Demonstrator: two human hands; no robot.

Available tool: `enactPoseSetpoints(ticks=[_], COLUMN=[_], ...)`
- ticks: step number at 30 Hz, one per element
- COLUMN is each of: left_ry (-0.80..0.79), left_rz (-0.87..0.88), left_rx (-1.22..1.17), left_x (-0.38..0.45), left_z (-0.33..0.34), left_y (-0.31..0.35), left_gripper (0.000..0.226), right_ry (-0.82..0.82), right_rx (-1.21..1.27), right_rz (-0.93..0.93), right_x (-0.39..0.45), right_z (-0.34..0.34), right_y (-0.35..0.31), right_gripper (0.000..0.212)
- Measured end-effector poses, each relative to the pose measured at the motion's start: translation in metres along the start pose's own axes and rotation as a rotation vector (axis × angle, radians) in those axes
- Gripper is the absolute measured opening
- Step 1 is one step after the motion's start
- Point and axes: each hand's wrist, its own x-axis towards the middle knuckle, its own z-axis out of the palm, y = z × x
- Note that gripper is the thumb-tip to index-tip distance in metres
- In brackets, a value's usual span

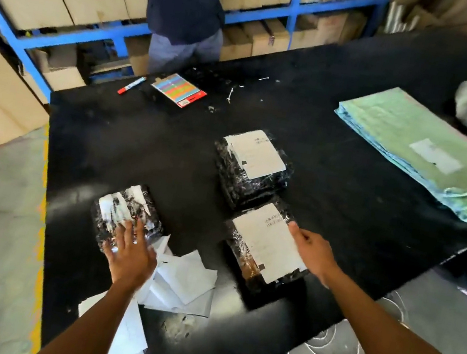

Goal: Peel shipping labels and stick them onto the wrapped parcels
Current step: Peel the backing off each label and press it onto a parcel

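Observation:
Three parcels in shiny black wrap lie on the black table [108, 140]. The far parcel [247, 185] carries a white label [256, 153]. On the near right parcel [240, 249] lies a white shipping label [267, 241]. My right hand [311, 251] grips that label's right edge, thumb on top. The left parcel [128, 208] shows only crumpled wrap with white patches. My left hand [130, 249] rests flat on its near edge, fingers spread.
Loose white backing sheets [184, 280] pile up between my arms. A red-capped marker [131, 85] and a coloured sticker pack [178, 90] lie far left. Green bags [424, 153] are stacked at right. A person [186, 8] stands by blue shelves of cartons. White string [333, 348] trails off the near edge.

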Motion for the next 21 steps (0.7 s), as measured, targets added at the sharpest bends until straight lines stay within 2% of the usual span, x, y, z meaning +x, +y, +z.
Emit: enactPoseSetpoints(ticks=[6,10,11,12,14,17,19,21], left_ry=[-0.104,-0.126,-0.124,-0.123,-0.119,-0.094,-0.03,0.039], left_rz=[-0.028,-0.009,-0.002,0.011,0.036,0.042,-0.015,-0.069], left_rx=[-0.045,-0.074,-0.071,-0.068,-0.078,-0.154,-0.281,-0.408], left_x=[0.006,0.006,0.006,0.006,0.004,-0.002,-0.015,-0.036], left_z=[-0.005,-0.009,-0.009,-0.008,-0.005,-0.002,0.001,0.005], left_y=[0.003,0.002,0.0,-0.001,-0.004,-0.014,-0.03,-0.049], left_gripper=[0.07,0.069,0.07,0.071,0.072,0.067,0.06,0.055], right_ry=[0.01,0.086,0.102,0.118,0.212,0.407,0.375,0.237], right_rx=[-0.046,-0.258,-0.27,-0.289,-0.364,-0.447,-0.407,-0.313], right_rz=[0.081,0.031,0.016,0.005,-0.115,-0.436,-0.634,-0.786], right_x=[0.024,0.047,0.05,0.049,0.046,0.035,0.024,0.009], right_z=[-0.018,-0.015,-0.014,-0.012,-0.005,0.02,0.048,0.082], right_y=[-0.007,-0.009,-0.01,-0.012,-0.021,-0.046,-0.07,-0.09], right_gripper=[0.067,0.087,0.082,0.067,0.044,0.035,0.028,0.024])
